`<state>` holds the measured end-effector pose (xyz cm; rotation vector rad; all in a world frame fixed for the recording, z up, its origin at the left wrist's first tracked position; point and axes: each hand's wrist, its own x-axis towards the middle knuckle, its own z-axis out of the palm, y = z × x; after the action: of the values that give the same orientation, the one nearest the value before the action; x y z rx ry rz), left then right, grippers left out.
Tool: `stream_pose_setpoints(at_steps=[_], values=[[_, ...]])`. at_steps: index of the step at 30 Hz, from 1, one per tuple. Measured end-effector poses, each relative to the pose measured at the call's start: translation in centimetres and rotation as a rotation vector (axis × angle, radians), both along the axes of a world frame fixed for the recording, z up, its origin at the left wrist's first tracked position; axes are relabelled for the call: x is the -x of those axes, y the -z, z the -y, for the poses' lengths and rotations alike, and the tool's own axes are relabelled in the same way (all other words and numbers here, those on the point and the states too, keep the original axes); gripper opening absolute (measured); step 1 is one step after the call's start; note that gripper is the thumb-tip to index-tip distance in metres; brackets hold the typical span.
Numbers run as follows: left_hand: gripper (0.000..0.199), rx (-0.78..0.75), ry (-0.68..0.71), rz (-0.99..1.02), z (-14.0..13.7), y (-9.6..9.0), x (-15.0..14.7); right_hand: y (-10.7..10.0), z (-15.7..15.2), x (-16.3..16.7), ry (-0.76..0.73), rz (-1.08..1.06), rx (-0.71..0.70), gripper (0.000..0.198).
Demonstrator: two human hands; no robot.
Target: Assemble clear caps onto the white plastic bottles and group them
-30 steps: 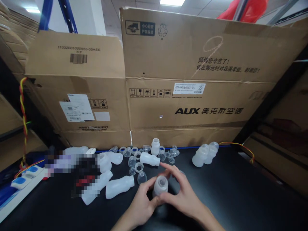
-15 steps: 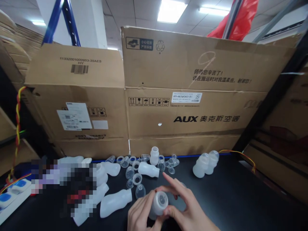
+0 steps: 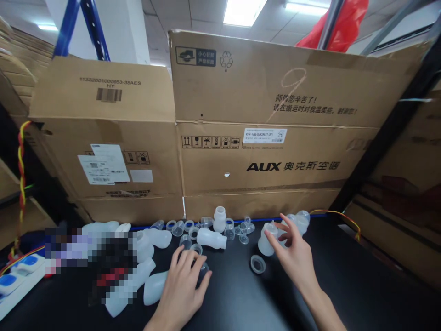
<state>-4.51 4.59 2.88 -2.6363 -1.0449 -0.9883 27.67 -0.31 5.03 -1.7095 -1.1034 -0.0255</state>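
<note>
Head view is showing the right hand (image 3: 292,250) reaching out to the far right, where its grip is closing around a small capped bottle (image 3: 267,239) standing upright on the black desk (image 3: 344,285). Two more bottles (image 3: 299,223) are standing just behind it. A loose ring (image 3: 257,264) is lying on the desk just left of that hand. The left hand (image 3: 184,282) is resting palm down, its grip spread wide over a clear cap (image 3: 204,266), beside a bottle lying on its side (image 3: 154,287).
</note>
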Motion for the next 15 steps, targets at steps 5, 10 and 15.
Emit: stream_pose_setpoints(at_steps=[5,10,15], values=[[0.037,0.101,0.270,0.021,1.4,0.6,-1.5,0.6,-0.1,-1.3,0.096,0.115,0.112,0.069],[0.037,0.044,0.426,0.084,2.6,1.4,-3.1,0.3,-0.1,0.2,0.202,0.204,-0.008,0.055],[0.032,-0.096,0.193,0.097,1.7,1.2,-2.4,2.5,-0.5,2.9,-0.245,0.175,0.150,0.028]])
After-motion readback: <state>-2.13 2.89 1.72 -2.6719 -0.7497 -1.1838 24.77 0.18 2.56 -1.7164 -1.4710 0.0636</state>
